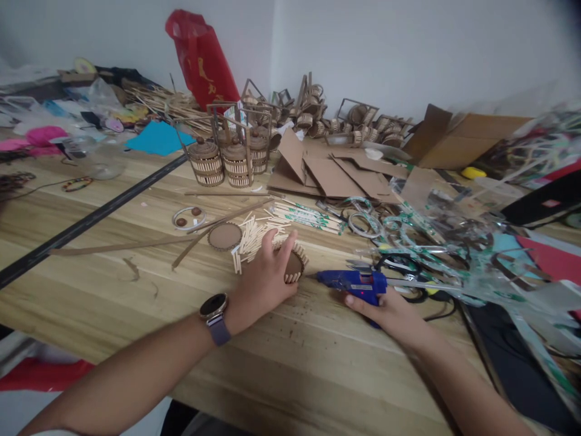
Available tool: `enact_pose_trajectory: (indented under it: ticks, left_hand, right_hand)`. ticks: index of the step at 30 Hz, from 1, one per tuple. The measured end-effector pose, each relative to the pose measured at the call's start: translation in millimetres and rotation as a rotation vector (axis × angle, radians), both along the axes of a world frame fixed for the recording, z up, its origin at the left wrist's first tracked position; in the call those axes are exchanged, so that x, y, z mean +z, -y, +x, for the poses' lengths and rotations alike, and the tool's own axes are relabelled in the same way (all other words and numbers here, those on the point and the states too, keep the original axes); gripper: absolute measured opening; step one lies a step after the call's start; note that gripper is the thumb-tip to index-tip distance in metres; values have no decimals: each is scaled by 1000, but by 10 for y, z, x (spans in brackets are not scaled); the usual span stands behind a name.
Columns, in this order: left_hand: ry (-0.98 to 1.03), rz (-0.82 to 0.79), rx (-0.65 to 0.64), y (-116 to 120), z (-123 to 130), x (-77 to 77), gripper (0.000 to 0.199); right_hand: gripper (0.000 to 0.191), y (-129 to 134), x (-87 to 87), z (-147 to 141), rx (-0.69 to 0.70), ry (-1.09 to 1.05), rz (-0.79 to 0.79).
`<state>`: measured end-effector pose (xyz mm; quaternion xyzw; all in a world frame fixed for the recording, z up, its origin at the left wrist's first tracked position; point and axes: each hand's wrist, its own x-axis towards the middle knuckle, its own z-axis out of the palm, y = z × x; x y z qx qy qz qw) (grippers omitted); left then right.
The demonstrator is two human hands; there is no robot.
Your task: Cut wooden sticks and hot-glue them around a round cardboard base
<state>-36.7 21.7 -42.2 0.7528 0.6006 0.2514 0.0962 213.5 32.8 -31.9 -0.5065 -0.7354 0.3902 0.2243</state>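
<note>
My right hand (390,312) grips a blue hot glue gun (354,283), its nozzle pointing left, close to a small round basket base (296,264). The base has a brown cardboard floor and short wooden sticks standing around its rim. My left hand (265,272), with a watch at the wrist, curls around the left side of this base, thumb at its near edge; part of it is hidden under the fingers. Just behind lies a loose pile of short wooden sticks (254,237). To the left of the pile is a round cardboard disc (224,236) with a dark rim.
Finished lidded baskets (238,163) with tall handles stand behind, near flat cardboard pieces (336,175). A white ring (189,218) surrounds two brown beads. Long brown strips (122,245) cross the left. Tape rolls and plastic wrapping (426,248) clutter the right, beside a dark tablet-like slab (508,357).
</note>
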Motion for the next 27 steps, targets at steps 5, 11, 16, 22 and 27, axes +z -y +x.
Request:
enact_pose_trajectory:
  ticks: [5,11,16,22,27]
  left_hand:
    - [-19,-2,1,6,-1,5,97]
    - [-10,9,6,3,-4,-5,98]
    - [-10,-1,4,-5,-4,-16,101]
    - [-15,9,3,-6,-2,-9,99]
    - [-15,3,2,-1,-5,-4,99]
  right_hand:
    - [29,20,-32,-35,64,86,72]
    - [26,54,-72,-90,54,94,129]
    - [30,55,-85,-97,78,109,146]
    - [36,49,-109,-99,84,108,126]
    - [36,53,-106,-112,84,132,131]
